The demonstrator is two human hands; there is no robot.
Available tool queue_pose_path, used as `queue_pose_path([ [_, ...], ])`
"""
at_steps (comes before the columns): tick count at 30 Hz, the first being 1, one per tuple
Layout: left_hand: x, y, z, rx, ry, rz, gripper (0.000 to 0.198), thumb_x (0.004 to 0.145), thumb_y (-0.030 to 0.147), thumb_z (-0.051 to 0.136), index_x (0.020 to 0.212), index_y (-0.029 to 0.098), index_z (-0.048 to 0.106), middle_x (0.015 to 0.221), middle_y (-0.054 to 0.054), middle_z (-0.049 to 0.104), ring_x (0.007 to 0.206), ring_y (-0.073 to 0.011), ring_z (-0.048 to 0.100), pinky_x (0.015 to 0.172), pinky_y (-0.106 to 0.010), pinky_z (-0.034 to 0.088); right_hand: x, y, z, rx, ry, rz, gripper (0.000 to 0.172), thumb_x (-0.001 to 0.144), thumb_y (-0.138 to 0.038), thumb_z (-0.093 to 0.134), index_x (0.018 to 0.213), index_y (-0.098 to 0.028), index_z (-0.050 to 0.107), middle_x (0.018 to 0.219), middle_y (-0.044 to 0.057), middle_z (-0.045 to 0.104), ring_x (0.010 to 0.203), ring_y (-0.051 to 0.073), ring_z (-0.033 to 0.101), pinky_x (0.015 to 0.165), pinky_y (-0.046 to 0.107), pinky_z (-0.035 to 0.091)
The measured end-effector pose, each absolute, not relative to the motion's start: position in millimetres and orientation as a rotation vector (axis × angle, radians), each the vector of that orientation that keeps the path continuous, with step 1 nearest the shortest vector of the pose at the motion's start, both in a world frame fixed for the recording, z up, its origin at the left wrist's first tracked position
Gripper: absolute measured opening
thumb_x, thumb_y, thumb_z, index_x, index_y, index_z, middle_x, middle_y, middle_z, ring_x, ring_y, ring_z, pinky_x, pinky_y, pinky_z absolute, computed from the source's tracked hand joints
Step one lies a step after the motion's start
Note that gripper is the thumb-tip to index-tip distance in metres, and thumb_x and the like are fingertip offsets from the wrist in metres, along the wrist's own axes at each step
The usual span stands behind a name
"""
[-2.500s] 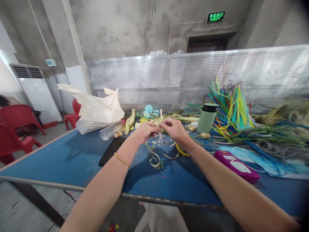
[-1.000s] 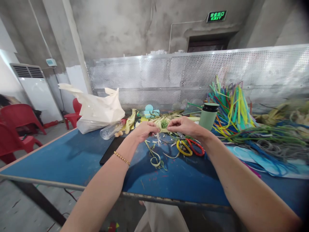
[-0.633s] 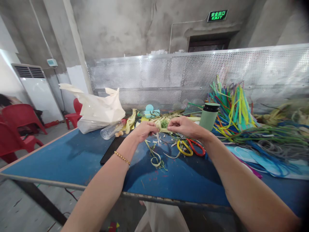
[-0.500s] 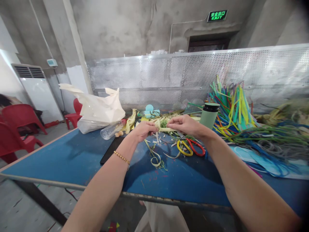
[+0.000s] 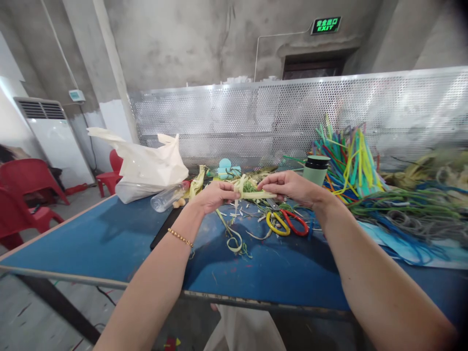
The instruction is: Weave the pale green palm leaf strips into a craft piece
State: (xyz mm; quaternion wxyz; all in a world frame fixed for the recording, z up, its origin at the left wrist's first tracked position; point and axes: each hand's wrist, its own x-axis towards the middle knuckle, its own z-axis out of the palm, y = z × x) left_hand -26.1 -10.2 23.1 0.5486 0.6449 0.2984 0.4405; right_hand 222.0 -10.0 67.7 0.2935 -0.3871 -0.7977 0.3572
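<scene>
Left hand (image 5: 215, 196): closed, pinching one end of the leaf strip (image 5: 258, 195).
Right hand (image 5: 292, 187): closed on the other end; strip stretched level above the counter (image 5: 91, 234).
Progress: seemingly midway; folded bit by left hand, rest still plain; trimmings (image 5: 234, 241) below.
Flask (image 5: 315, 170): lidded, contents hidden.
Bottle (image 5: 168, 197): lying down, apparently empty.
Bag (image 5: 146, 168): contents unclear.

2 arms reach forward; left hand (image 5: 215, 195) and right hand (image 5: 288, 187) pinch closed (knuckles up), level, slightly apart.
</scene>
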Motion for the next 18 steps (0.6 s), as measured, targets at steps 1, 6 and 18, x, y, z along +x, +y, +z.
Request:
queue_pose_path([
  [1,-26,-12,24,1.545,0.705,1.032,0.014,0.060,0.017,0.078,0.060,0.010,0.066,0.058,0.000,0.053,0.056,-0.0067,0.042,0.056,-0.025,0.030,224,-10,69,-1.057,-2.163,0.912,0.036,0.075,-0.045,0.070,0.098,-0.017,0.074,0.060,-0.001,0.057,0.050,0.008,0.042,0.049,0.025,0.034],
  [6,-26,-14,23,1.625,0.692,0.982,0.013,0.064,0.020,0.076,0.063,0.012,0.066,0.064,0.000,0.054,0.059,-0.0073,0.043,0.059,-0.026,0.031,224,-15,72,-1.045,-2.343,0.794,0.029,0.071,-0.041,0.073,0.089,-0.019,0.078,0.074,0.002,0.066,0.064,0.012,0.052,0.059,0.027,0.040],
  [18,-26,-13,20,1.735,0.716,0.932,0.014,0.066,0.024,0.076,0.067,0.013,0.066,0.064,0.001,0.054,0.060,-0.0081,0.042,0.062,-0.027,0.033,202,-9,57,-0.943,-2.468,0.793,0.020,0.077,-0.036,0.063,0.079,-0.019,0.074,0.068,0.000,0.062,0.063,0.012,0.050,0.061,0.026,0.037],
])
